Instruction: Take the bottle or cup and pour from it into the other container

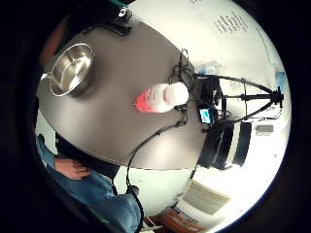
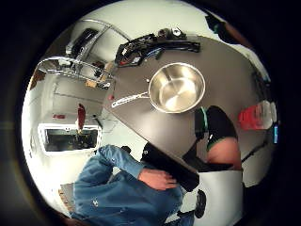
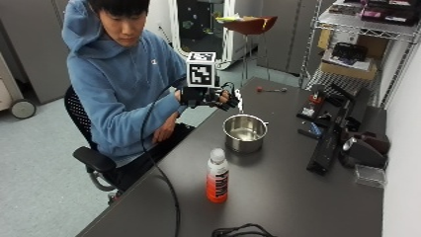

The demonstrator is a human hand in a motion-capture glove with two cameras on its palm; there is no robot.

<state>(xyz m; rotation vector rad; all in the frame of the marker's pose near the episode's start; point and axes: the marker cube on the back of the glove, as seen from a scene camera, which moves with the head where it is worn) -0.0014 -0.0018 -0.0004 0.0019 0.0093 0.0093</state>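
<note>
From the outside view, a person in a blue hoodie is sitting at a dark worktop (image 3: 283,197), raising the gloved right hand (image 3: 207,97) above its near edge; the grip is hanging loosely curled and holding nothing. A bottle (image 3: 218,176) with a white cap is standing upright, near a steel pot (image 3: 244,132) but apart from it. The bare hand (image 3: 163,133) is resting in the lap.

From the little-finger palm view, the bottle (image 1: 160,97) and pot (image 1: 72,69) are sitting well apart.

From the thumb-side palm view, the pot (image 2: 178,88) is showing an empty inside, a gloved finger (image 2: 218,136) beside it.
</note>
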